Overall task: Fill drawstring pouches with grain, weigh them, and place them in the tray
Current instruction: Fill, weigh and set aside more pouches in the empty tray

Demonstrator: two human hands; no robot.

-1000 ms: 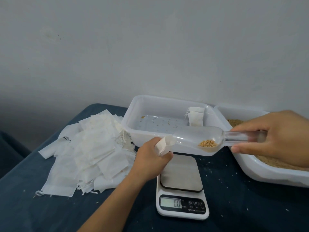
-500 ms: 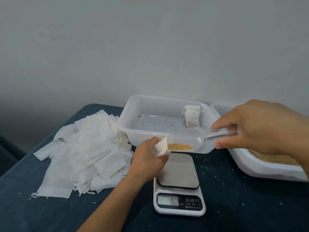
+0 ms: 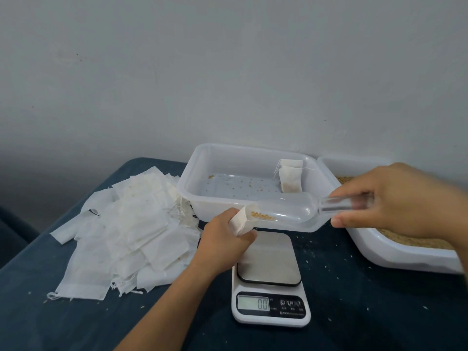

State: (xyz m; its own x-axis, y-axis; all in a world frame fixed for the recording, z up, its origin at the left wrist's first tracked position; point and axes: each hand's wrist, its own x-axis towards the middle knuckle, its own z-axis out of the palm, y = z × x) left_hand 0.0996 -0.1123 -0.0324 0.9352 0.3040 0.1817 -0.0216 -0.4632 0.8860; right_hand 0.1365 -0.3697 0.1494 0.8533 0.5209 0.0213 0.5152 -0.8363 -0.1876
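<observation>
Now, head view, line by line.
Left hand point(image 3: 224, 239): lower centre, fingers curled round a small white fabric drawstring pouch point(image 3: 240, 222), mouth up.
Right hand point(image 3: 395, 201): right of frame, pinching the handle of a clear plastic scoop point(image 3: 286, 211).
Scoop: tilted, lip at the pouch mouth, a few golden grains point(image 3: 260, 215) near the lip.
White digital kitchen scale point(image 3: 269, 282): below the hands, platform bare, display 0.0.
Translucent plastic tray point(image 3: 195, 196): centre, two filled pouches point(image 3: 291, 179) against its right wall.
White grain tub point(image 3: 395, 257): right edge.
Heap of flat white pouches point(image 3: 126, 234): left, on the dark blue table point(image 3: 367, 312).
</observation>
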